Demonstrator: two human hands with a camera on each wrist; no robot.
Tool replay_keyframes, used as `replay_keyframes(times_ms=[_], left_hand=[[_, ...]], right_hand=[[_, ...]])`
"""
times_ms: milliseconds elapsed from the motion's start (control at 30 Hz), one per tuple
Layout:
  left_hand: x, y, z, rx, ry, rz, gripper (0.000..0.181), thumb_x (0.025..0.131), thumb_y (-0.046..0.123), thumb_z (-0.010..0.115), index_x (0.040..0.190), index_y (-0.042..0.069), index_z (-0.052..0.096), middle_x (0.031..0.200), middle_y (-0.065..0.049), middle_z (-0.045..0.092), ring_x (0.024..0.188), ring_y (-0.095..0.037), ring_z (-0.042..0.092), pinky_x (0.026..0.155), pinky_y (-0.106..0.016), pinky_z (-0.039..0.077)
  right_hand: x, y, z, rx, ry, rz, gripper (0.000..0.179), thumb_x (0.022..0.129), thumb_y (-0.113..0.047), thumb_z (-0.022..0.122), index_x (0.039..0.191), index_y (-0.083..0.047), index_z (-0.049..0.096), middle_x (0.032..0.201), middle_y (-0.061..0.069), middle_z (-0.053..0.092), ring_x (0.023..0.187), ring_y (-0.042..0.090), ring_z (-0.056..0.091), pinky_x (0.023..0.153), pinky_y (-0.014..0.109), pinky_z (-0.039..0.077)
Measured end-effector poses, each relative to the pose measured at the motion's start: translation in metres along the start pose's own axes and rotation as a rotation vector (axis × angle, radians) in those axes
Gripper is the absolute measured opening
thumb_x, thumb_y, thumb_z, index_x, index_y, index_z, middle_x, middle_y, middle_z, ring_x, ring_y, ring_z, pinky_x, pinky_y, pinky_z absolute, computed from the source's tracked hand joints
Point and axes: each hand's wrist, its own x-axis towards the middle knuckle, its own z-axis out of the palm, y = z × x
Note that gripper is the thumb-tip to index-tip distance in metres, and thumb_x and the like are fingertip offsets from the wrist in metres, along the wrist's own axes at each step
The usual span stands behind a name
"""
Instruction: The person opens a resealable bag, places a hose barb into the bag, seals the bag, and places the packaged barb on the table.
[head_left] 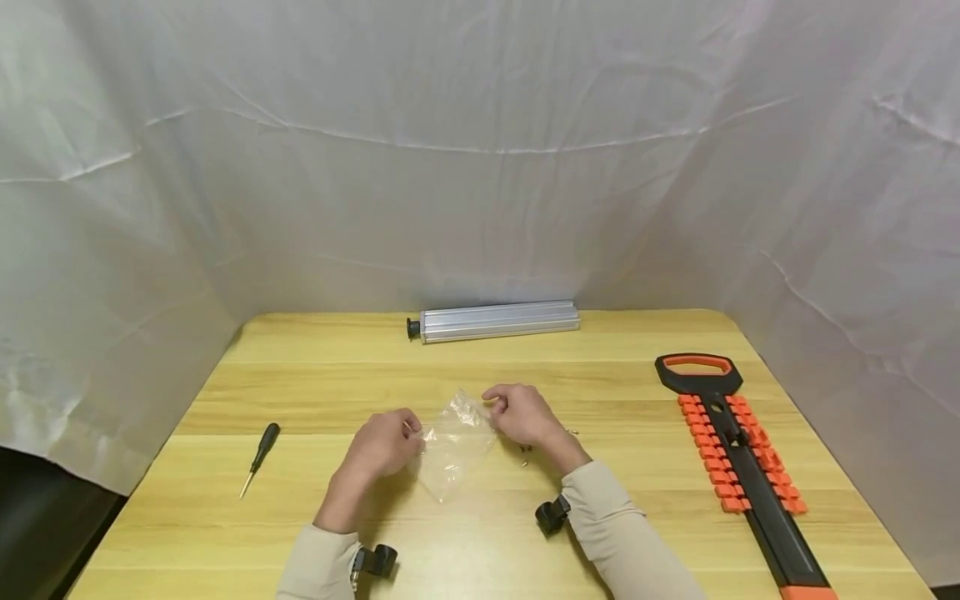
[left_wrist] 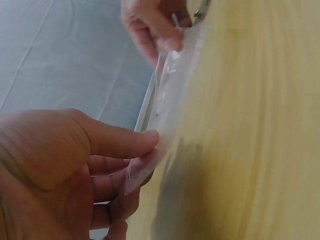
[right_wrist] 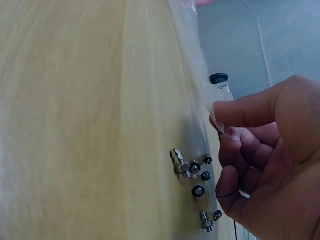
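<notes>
Because the left hand (head_left: 382, 446) and right hand (head_left: 523, 415) pinch opposite edges, fingers (right_wrist: 230, 151) closed, the clear plastic bag (head_left: 454, 442) probably spreads flatter.

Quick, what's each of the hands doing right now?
Left hand: closed, pinching one side of the clear plastic bag between thumb and fingers.
Right hand: closed, pinching the same bag's opposite side.

The head view's lower edge cut off the long black holder with orange clips (head_left: 767, 500). There, the small silvery metal fittings (right_wrist: 198, 191) were too tiny to identify; the right wrist view's top edge cropped the clear plastic bag (right_wrist: 191, 50).
</notes>
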Motion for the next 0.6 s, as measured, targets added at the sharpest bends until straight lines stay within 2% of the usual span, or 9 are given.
replay_keyframes(times_ms=[133,333,467,600], left_hand=[[0.004,-0.005,-0.005,-0.038,0.006,-0.016,0.009,0.091,0.014,0.062,0.097,0.010,0.067,0.088,-0.005,0.069,0.069,-0.014,0.059,0.063,-0.029,0.050],[0.013,-0.008,-0.009,0.039,0.039,-0.026,0.012,0.094,0.019,0.059,0.098,0.012,0.068,0.089,-0.003,0.070,0.067,-0.014,0.057,0.063,-0.032,0.046],[0.019,-0.009,-0.011,0.091,0.044,-0.031,0.014,0.096,0.023,0.057,0.098,0.014,0.068,0.090,0.000,0.070,0.072,-0.015,0.058,0.076,-0.047,0.049],[0.026,-0.010,-0.012,0.124,0.060,-0.018,0.014,0.095,0.020,0.056,0.098,0.015,0.069,0.090,0.000,0.071,0.082,-0.021,0.062,0.089,-0.062,0.044]], right_hand=[[-0.001,-0.001,-0.001,-0.020,-0.007,0.029,0.038,0.081,-0.004,0.065,0.117,-0.016,0.066,0.077,-0.005,0.062,0.061,0.009,0.052,0.064,0.025,0.045],[-0.008,-0.005,-0.002,-0.029,-0.023,0.004,0.022,0.082,-0.004,0.060,0.096,-0.018,0.067,0.079,-0.004,0.063,0.064,0.010,0.053,0.064,0.026,0.046],[-0.013,-0.008,0.000,-0.053,-0.051,-0.010,0.014,0.085,-0.008,0.063,0.097,-0.015,0.067,0.082,-0.004,0.066,0.072,0.009,0.058,0.068,0.025,0.049],[-0.020,-0.013,0.002,-0.097,-0.072,-0.005,0.016,0.087,-0.014,0.066,0.103,-0.013,0.067,0.083,-0.004,0.068,0.072,0.008,0.059,0.068,0.026,0.050]])
